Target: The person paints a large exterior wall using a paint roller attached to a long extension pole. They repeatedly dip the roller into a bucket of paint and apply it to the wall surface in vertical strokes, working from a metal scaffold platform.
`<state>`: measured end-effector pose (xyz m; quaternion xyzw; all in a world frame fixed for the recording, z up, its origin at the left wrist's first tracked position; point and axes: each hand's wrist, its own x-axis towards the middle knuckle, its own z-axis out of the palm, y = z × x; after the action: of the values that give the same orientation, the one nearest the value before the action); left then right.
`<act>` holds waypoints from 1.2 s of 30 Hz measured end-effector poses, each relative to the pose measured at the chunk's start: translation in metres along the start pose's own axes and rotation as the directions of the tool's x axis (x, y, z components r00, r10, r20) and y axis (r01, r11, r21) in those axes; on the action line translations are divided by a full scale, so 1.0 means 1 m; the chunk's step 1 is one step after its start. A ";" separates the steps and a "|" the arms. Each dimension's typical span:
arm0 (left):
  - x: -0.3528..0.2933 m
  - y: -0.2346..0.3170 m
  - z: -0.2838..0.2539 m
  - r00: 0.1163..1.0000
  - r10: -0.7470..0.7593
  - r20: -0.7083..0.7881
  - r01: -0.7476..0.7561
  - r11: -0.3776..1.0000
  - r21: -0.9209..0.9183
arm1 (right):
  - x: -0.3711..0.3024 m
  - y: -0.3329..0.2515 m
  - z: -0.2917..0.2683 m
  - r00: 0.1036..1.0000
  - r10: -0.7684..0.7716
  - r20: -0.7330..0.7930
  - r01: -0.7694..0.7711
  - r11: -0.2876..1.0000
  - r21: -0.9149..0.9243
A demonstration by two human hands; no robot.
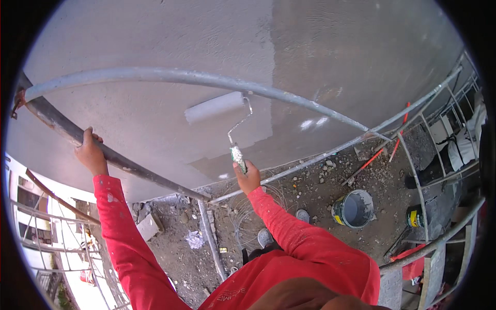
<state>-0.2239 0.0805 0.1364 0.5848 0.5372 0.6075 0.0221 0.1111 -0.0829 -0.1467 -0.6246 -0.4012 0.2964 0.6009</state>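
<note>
My right hand (248, 176) is closed round the paint-spattered handle of a paint roller (215, 107). Its pale, coated sleeve lies against the wall (155, 41), behind a slanting scaffold tube. The wall is lighter grey on the left and darker grey on the right, with a darker patch low down below the roller. My left hand (92, 153) grips a dark scaffold pipe (126, 164) at the left, its fingers wrapped over it. Both sleeves are red and flecked with paint.
A bucket of grey paint (356, 208) stands on the rubble-strewn ground at right, with another bucket (415, 216) beyond it. Coiled wire (248, 222) lies near my shoes. Scaffold tubes (212, 240) cross around me. Another person's dark-clad leg (431, 170) shows at far right.
</note>
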 end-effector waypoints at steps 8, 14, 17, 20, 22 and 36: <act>-0.001 0.000 -0.005 0.960 -0.267 -0.080 0.251 0.953 -0.173 | -0.070 -0.007 -0.123 0.976 0.076 0.203 -0.045 0.987 -0.154; -0.006 0.016 0.010 0.965 -0.247 -0.088 0.247 0.969 -0.010 | -0.193 0.030 -0.243 0.914 0.389 0.113 -0.356 0.904 -0.238; -0.014 0.030 0.007 0.957 -0.262 -0.125 0.253 0.964 -0.082 | -0.241 0.033 -0.279 0.831 0.554 -0.059 -0.557 0.828 -0.066; -0.022 0.032 0.009 0.951 -0.267 -0.155 0.259 0.963 -0.076 | -0.262 0.048 -0.307 0.722 0.617 -0.312 -0.637 0.769 0.047; -0.040 0.029 0.001 0.947 -0.235 -0.219 0.237 0.971 -0.017 | -0.262 0.074 -0.326 0.613 0.681 -0.400 -0.652 0.722 0.230; -0.256 0.174 0.039 0.995 0.048 0.092 -0.083 0.897 0.435 | -0.226 0.413 -0.545 0.058 0.681 -0.730 -0.906 0.343 0.248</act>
<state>-0.0097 -0.1362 0.0690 0.6160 0.6387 0.4480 -0.1092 0.5216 -0.5379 -0.5246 -0.8720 0.2612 0.2383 0.3384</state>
